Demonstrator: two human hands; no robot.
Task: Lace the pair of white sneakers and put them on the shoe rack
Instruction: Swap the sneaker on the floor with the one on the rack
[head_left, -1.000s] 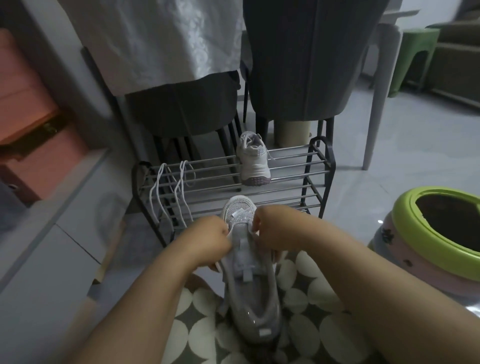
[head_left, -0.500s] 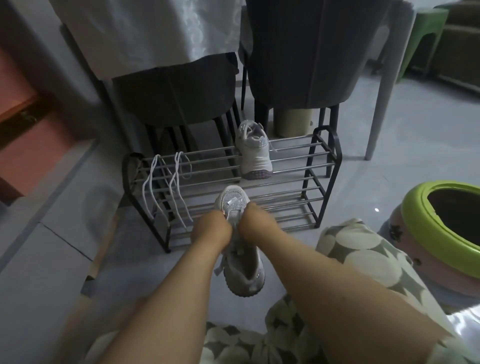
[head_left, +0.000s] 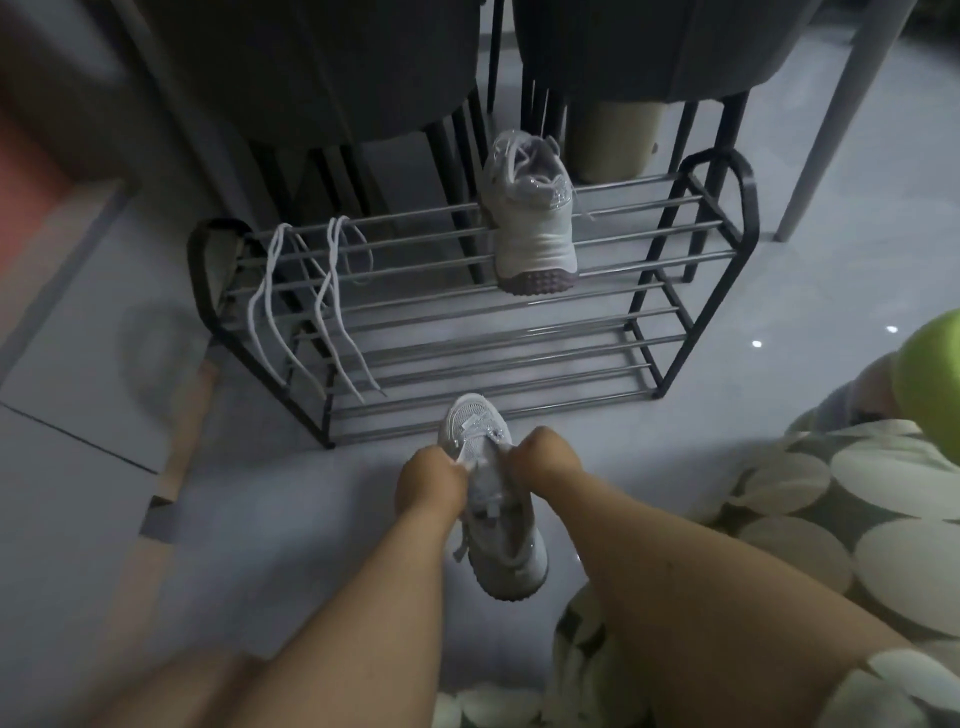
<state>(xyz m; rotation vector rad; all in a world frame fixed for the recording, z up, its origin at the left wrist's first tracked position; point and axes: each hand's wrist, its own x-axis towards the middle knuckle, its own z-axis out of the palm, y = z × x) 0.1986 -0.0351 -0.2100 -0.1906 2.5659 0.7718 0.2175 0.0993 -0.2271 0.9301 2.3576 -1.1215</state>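
Held sneaker (head_left: 493, 499): near centre, off the floor, toe pointing at the rack; appears unlaced, though the eyelets are too dim to read.
Left hand (head_left: 428, 486): curled against the left side of the upper, gripping it (fingertips hidden under the shoe's edge).
Right hand (head_left: 545, 467): curled against the right side of the upper, gripping it; whether either hand also pinches a lace end, I cannot tell.
Second sneaker (head_left: 535, 218): on the rack's top tier, right of centre, heel toward the camera, its lace partly loose at the right side.
Laces (head_left: 317, 301): white, draped over the top bars at the left end, ends hanging toward the lower tiers; well apart from both sneakers.
Rack (head_left: 727, 218): black frame with metal bars, just beyond the held shoe.
Step in hand (a judgement): steadying the shoe before threading; lacing looks hardly begun.
Doing it well: rest the sole on the floor or lap so one hand is freed; fetch one lace only; even its two ends; start at the toe eyelets and work toward the tongue.
Caution: pull the draped lace off gently, since it may snag between bars (poor light also makes eyelets easy to miss).
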